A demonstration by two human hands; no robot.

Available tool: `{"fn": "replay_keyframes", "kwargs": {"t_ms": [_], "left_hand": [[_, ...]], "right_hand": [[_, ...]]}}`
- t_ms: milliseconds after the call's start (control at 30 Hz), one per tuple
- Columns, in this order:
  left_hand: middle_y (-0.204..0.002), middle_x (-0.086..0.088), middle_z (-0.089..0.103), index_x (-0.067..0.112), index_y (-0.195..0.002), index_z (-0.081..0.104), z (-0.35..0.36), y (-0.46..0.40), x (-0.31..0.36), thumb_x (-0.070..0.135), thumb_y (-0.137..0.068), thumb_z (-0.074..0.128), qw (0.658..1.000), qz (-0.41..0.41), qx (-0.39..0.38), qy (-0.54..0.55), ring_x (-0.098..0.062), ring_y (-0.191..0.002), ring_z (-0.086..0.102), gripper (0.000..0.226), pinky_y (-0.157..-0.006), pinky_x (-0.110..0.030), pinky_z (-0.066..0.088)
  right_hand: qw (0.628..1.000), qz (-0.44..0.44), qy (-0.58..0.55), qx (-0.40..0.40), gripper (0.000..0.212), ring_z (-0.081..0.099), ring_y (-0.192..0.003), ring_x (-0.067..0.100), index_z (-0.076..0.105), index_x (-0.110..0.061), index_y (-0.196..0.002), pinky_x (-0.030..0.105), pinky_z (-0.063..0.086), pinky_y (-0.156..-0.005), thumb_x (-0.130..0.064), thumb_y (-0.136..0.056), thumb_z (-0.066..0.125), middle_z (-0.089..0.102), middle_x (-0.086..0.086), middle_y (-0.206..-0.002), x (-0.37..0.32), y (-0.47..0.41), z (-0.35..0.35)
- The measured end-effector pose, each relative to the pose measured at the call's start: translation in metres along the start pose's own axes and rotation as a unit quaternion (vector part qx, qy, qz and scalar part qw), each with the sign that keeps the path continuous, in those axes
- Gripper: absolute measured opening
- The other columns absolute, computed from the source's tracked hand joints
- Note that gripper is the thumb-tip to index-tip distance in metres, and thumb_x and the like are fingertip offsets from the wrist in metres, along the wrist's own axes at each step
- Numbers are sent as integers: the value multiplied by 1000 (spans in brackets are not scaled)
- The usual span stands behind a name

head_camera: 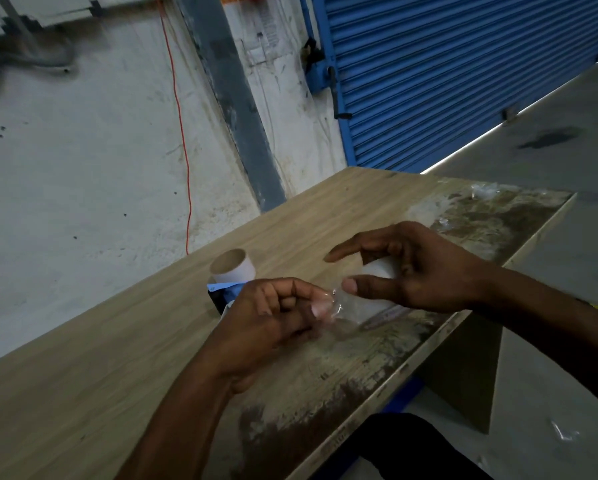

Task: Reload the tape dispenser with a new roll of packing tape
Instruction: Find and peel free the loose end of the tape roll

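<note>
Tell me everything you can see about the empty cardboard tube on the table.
The short brown cardboard tube with a whitish outer face stands upright on the wooden table, its open end up and no tape left on it. It sits behind the blue and black tape dispenser, seemingly touching it. Neither hand touches it.

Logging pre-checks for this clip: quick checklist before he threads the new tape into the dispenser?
1. New roll held: ok, right hand grips it, thumb and fingers curled round it.
2. Tape end freed: ok, left hand pinches a clear strip pulled off the roll.
3. Strip flat, not folded on itself: cannot tell, it looks crinkled near the fingertips.
4. Dispenser within reach: ok, on the table behind the left hand, mostly hidden.
5. Old core off the dispenser spindle: cannot tell, the empty core stands beside or on it.
</note>
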State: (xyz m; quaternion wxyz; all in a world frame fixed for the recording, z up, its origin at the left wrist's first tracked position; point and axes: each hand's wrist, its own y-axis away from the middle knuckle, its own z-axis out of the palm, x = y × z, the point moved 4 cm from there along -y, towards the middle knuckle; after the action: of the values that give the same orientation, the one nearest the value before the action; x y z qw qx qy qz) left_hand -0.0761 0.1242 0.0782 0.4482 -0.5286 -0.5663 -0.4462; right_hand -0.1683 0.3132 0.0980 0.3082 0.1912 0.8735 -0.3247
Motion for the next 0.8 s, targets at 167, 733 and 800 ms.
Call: {"fn": "replay_keyframes", "kwargs": {"t_ms": [167,733,800], "left_hand": [[-93,-13,77,0,-107,74,2,-1,-5,0,-76,78,999,-29,-35,-8,-21,-86,72,31,-81,-27,60],[-68,-12,69,13,-76,68,30,3,6,8,-77,82,967,62,179,-171,-14,-47,61,14,-42,-26,51],[-63,-6,68,17,-72,68,33,2,7,13,-70,85,958,76,196,-193,-9,-50,56,18,-46,-24,46]], "right_hand": [[999,3,29,-24,32,70,-89,-1,74,-31,-118,20,54,-78,-29,-86,81,75,-18,-100,-3,0,1],[998,-12,53,25,18,72,-90,-4,82,-25,-100,32,61,-83,-25,-83,80,78,-18,-98,-6,2,6],[998,-13,57,33,17,72,-89,-5,82,-25,-100,32,61,-82,-24,-83,80,78,-17,-98,-6,2,4]]}}
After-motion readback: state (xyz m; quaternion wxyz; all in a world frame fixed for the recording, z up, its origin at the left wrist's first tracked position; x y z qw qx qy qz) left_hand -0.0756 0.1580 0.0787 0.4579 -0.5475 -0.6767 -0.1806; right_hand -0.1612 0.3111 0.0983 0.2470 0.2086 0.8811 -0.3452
